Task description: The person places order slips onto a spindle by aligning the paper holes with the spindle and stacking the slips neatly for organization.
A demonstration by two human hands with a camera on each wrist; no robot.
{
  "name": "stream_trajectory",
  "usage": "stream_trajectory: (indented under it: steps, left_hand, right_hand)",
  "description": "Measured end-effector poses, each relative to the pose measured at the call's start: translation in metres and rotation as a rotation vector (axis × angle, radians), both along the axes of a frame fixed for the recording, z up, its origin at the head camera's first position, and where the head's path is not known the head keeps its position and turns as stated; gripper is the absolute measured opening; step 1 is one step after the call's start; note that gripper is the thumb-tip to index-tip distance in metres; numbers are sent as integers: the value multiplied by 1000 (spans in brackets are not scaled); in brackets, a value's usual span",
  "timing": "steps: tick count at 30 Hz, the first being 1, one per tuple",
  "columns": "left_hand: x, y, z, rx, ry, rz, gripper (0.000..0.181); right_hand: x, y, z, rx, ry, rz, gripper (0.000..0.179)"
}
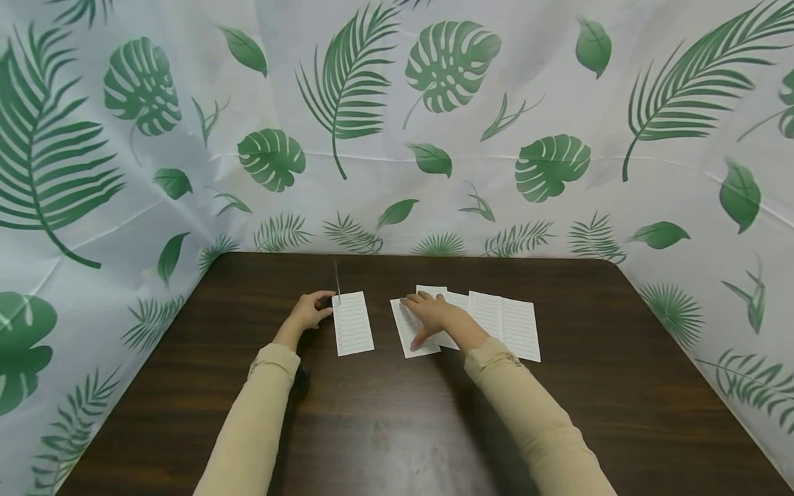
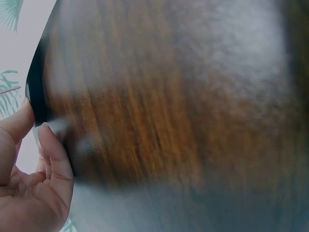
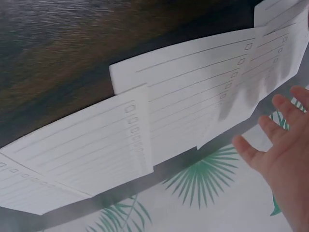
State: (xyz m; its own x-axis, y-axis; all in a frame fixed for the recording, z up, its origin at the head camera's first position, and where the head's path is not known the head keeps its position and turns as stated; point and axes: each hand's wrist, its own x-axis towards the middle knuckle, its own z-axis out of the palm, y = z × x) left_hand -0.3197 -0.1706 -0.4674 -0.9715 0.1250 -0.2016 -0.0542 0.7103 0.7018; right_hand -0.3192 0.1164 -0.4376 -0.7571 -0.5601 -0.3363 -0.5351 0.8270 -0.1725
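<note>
My left hand is at the left edge of a white lined sheet, thumb and forefinger curled. In the left wrist view they pinch a dark, edge-like piece, apparently the base of a thin upright spike. The spike stands at the sheet's top left corner; its foot is hard to make out. My right hand is spread over the left end of a row of overlapping lined sheets. Small check boxes line these sheets in the right wrist view. I cannot tell whether its fingertips touch the paper.
A dark wood-grain table bears everything. Behind it hangs a white backdrop printed with green leaves, close to the table's far edge. A small black thing shows beside the left forearm, mostly hidden.
</note>
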Motion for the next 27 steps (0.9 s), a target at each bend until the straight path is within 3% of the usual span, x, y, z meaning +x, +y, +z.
stream_trajectory:
  steps: [3,4,5,8,11,12,13,15,17,19,20,22,24,27]
  left_hand:
    - [-14,-5,-12,28,-18,-5,45]
    - [-20,-8,-19,36,-21,-10,45]
    - [-29,-14,-34,56,4,-31,45]
    - [-46,-23,-56,71,14,-56,47]
    - [-44,-19,-52,72,-12,-29,47]
    - [-37,-15,-41,56,-44,-9,47]
    - [-37,-18,-43,88,-8,-31,46]
    - [-24,-14,-27,91,-12,-28,45]
    - [-39,-21,-49,94,16,-32,45]
    - [-40,-23,-53,112,42,-52,45]
    - [-36,-19,-48,84,19,-39,46]
    - [-48,-22,-62,86,18,-35,46]
    - [-42,-21,-54,101,23,-55,46]
    - [-60,-26,-74,93,-1,-32,49]
  right_hand:
    - [-10,-1,-9,31,-41,-39,121]
    - [-15,0,-16,18,-40,-33,125]
    - [-18,0,-19,21,-46,-40,128]
    - [-20,-2,-21,46,-36,-48,131]
    - [-11,-9,-8,104,-12,-60,123]
    - [-9,-10,-5,109,5,-53,119]
    - [-7,-10,-3,111,20,-43,116]
    - [-3,-12,3,127,34,-29,111]
    - [-2,-11,4,123,42,-19,108]
    - [-1,-11,4,124,37,-19,109]
    - [-1,-10,5,124,34,-22,109]
    - [-2,-9,4,114,32,-21,109]
    - [-2,-9,4,107,33,-11,109]
    - [-3,-9,4,101,55,12,108]
